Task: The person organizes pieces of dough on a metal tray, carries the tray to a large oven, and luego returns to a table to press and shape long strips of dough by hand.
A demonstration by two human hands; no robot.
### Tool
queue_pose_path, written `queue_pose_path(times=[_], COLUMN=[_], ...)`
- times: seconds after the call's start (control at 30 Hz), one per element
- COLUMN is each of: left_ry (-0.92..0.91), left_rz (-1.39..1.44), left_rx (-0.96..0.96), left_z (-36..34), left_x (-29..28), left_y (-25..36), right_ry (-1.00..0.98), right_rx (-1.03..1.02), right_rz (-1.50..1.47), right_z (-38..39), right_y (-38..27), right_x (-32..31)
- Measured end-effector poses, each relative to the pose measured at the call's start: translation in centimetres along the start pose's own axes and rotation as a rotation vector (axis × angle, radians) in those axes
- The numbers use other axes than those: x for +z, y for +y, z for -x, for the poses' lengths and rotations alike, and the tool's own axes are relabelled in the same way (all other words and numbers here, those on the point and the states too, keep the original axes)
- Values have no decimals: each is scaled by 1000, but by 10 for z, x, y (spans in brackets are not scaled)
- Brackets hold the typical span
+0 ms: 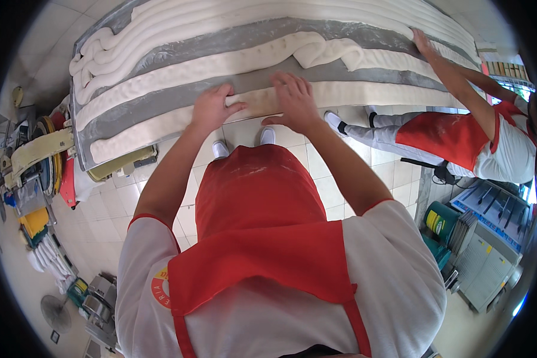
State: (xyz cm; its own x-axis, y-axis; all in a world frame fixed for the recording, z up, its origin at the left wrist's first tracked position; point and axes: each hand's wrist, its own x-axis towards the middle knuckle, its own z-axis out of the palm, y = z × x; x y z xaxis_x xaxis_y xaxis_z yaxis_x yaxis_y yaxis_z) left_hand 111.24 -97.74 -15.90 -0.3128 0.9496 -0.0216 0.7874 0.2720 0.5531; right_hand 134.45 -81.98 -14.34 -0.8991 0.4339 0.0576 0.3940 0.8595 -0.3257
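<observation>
A long pale strip of dough (131, 135) lies along the front edge of a floured grey table (203, 85). My left hand (212, 108) is at this strip left of centre, fingers bent and apart, thumb pointing right. A short way to its right, my right hand (292, 102) spreads its fingers over the same strip. Behind it is a second strip (185, 65) with folded, wavy loops to the right. Several more rolls (209, 18) lie side by side at the back, bunched in curves at the left.
A co-worker (459, 143) in a red apron leans over the table's right end, a hand (423, 45) on the dough. Stacked tools and containers (36, 167) line the left side. A metal machine (483, 256) and green containers (438, 221) stand at lower right.
</observation>
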Motion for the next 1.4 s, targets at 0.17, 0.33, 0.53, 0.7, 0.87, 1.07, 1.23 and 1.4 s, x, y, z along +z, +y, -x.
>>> queue_pose_path(times=[0.17,0.33,0.53,0.7,0.87,1.07,1.23,1.4], left_ry=[30,-107,-110,-245,-131,-52,-111,1], left_rz=[-141,-111,-194,-73,-50,-189,-177,-292], left_rx=[-24,-65,-2,-43,-24,42,2,74], left_z=[26,25,35,27,24,48,70,133], left_x=[-25,-27,-40,-56,-57,-54,-85,-135], left_y=[-27,-37,-66,-78,-77,-99,-124,-203], right_ry=[-149,-242,-344,-493,-502,-438,-457,-440], right_rx=[292,245,284,292,248,200,154,165], right_rz=[241,267,256,285,317,271,222,232], right_z=[33,18,-1,-20,-21,-32,-43,-43], right_y=[-23,-63,-94,-111,-141,-170,-181,-200], right_x=[8,17,17,9,26,46,40,55])
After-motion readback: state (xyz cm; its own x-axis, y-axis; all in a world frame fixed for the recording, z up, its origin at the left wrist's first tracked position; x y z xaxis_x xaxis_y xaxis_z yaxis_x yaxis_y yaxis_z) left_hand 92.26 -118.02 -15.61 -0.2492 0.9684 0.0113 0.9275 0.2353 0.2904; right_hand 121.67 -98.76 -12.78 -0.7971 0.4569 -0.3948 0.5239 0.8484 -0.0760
